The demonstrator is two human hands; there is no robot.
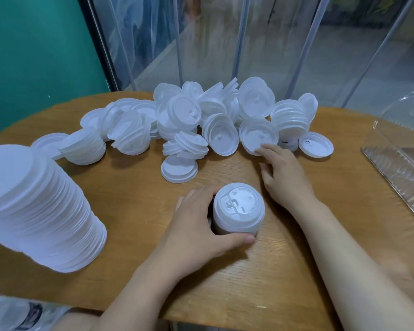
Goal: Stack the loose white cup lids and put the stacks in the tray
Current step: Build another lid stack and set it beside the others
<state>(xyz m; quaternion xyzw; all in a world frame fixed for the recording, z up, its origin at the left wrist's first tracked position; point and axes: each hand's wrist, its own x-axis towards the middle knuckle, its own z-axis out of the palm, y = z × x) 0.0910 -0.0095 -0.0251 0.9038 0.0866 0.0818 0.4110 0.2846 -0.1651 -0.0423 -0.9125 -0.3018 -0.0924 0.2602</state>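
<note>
A short stack of white lids (239, 209) stands on the wooden table (134, 194) near its front. My left hand (196, 223) grips this stack, thumb across its near side. My right hand (285, 175) reaches toward the pile of loose white lids (196, 120), fingers stretched out, and its fingertips touch a tilted lid (257, 134). A single lid (179, 168) lies flat in front of the pile. The clear tray (402, 173) sits at the right edge of the table.
A tall leaning stack of lids (41, 211) stands at the left. One lid (316, 144) lies upside down beside the pile. A clear curved cover (406, 108) rises behind the tray. A teal wall and plastic curtain strips stand behind the table.
</note>
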